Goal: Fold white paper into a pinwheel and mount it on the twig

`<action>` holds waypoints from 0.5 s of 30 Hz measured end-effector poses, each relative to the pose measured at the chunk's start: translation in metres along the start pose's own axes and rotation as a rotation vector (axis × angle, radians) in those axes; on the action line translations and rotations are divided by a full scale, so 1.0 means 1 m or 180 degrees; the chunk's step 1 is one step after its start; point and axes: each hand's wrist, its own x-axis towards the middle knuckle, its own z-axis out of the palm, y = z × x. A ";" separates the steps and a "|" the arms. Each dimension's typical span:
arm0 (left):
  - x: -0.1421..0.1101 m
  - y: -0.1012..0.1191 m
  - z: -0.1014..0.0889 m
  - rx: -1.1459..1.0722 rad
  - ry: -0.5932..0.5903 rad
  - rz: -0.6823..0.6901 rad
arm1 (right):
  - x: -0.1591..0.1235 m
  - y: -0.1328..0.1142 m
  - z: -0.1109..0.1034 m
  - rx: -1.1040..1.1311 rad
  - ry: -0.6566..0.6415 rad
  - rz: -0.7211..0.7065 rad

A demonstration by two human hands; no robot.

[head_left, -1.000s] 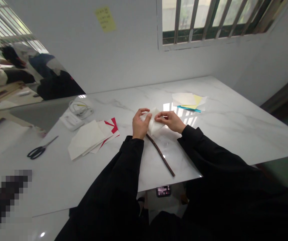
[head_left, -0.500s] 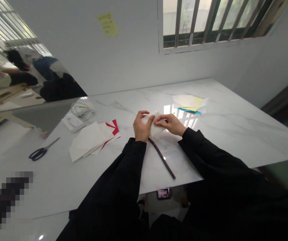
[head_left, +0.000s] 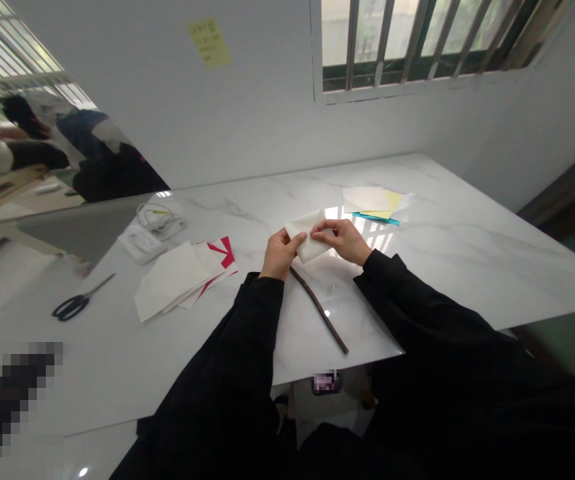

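Head view: L hand (head_left: 280,257) grips white paper (head_left: 314,250) btwn thumb & fingers over the table (head_left: 457,267), prob. to steady it while R hand (head_left: 345,241) pinches it w/ thumb & fingertips, brown stick (head_left: 320,307) lying nr L wrist, prob. for easy reach.

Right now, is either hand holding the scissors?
No, the scissors lie on the tabletop, off to the left, while the left hand and right hand are both at the white sheet.
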 end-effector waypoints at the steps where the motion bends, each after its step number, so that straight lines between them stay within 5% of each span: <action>1: 0.000 -0.002 0.000 -0.0026 0.0022 -0.0037 | 0.000 0.000 0.000 -0.0002 -0.0004 -0.0004; 15: -0.001 -0.001 0.000 -0.0220 0.0004 -0.0125 | 0.000 0.002 -0.001 -0.0108 -0.0091 -0.0076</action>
